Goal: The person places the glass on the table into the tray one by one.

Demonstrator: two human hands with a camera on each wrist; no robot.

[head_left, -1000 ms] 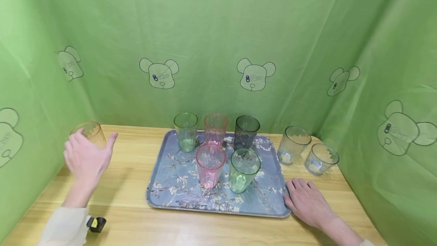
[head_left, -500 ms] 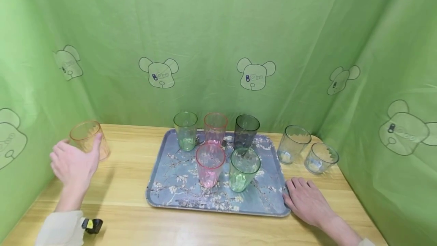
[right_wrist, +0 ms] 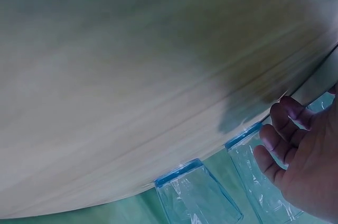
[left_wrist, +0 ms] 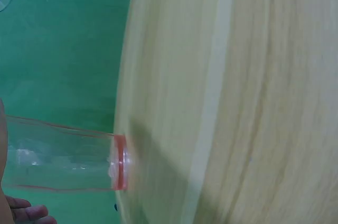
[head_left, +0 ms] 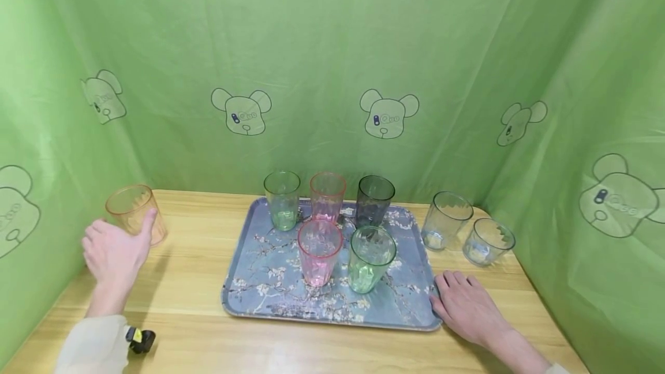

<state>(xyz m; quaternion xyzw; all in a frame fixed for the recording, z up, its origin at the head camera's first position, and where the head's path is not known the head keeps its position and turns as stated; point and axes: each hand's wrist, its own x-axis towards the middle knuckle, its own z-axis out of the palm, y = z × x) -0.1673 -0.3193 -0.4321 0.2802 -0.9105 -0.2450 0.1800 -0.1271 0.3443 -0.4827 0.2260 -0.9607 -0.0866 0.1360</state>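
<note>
An orange-tinted glass [head_left: 136,212] stands upright on the table at the far left, and in the left wrist view the same glass [left_wrist: 66,155] shows its base on the wood. Close to it on the near side is my left hand [head_left: 114,250], thumb raised and spread from the fingers; I cannot tell whether it touches the glass. At the tray's near right corner my right hand [head_left: 470,307] rests palm down, thumb beside the rim. The flowered blue tray [head_left: 260,299] holds green glasses [head_left: 371,261], pink glasses [head_left: 319,255] and a dark grey glass [head_left: 375,201].
Right of the tray stand a tall clear glass [head_left: 447,221] and a shorter clear glass [head_left: 488,241], beyond my right hand. A green curtain [head_left: 322,27] encloses the wooden table [head_left: 197,270] at the back and both sides.
My left hand has drawn back from over the orange glass toward the near left, uncovering more of it, then shifted slightly right. The glasses, tray and right hand have stayed put.
</note>
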